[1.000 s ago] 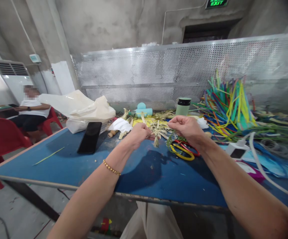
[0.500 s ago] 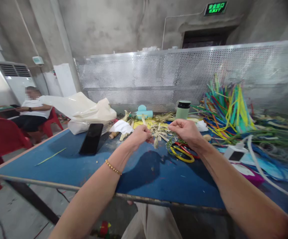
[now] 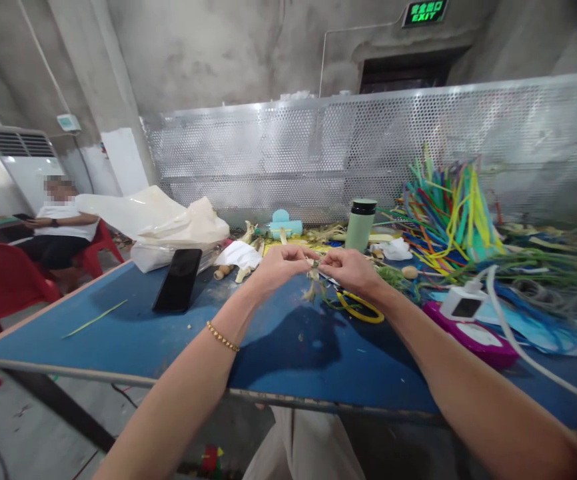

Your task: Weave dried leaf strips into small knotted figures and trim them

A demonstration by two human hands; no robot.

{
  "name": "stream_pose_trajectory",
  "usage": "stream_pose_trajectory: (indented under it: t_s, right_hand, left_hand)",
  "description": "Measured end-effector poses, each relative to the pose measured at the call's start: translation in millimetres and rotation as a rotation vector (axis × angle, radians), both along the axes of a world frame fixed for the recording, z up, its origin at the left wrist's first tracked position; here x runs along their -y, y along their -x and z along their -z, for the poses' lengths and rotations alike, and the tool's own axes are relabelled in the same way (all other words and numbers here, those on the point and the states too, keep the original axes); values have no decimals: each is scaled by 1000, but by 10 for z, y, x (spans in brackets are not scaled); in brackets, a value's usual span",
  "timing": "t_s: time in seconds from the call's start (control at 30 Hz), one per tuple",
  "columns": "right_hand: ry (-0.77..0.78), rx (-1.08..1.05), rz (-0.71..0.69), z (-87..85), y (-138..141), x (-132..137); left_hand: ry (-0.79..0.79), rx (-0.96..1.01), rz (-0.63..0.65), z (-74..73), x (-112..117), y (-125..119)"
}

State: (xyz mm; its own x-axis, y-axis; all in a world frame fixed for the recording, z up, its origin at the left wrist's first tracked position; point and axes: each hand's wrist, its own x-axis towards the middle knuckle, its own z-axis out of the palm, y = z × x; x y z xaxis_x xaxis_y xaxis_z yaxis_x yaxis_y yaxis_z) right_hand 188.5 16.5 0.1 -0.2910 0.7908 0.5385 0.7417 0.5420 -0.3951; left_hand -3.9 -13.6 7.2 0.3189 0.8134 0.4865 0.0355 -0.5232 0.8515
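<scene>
My left hand (image 3: 288,263) is closed in a pinch on a small bundle of pale dried plant fibre (image 3: 311,285), whose frayed end hangs below the fingertips. My right hand (image 3: 351,269) is closed too, thumb against fingers, close beside the left. Whatever lies between the right fingertips is too small to make out. Under the right wrist lie scissors with a yellow handle (image 3: 363,312), partly covered by the hand, with green strands next to them.
A black phone (image 3: 177,280) lies left, near a white plastic bag (image 3: 181,230). Behind the hands stands a green flask (image 3: 360,227). Coloured strips (image 3: 461,213) are heaped at right, near a white charger (image 3: 463,301) with a cable. A seated person (image 3: 66,220) is far left.
My right hand has moved left and slightly down, so its fingertips now nearly meet those of my left hand. The view has shifted slightly.
</scene>
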Motion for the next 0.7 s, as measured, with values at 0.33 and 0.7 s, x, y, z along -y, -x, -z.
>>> stream_pose_trajectory:
  t_s: [0.33, 0.7]
  right_hand:
    - [-24, 69, -4, -107, 13, 109]
    - [280, -287, -249, -212, 69, 344]
  left_hand:
    - [250, -36, -160, 80, -61, -31]
    - [234, -132, -112, 184, -81, -73]
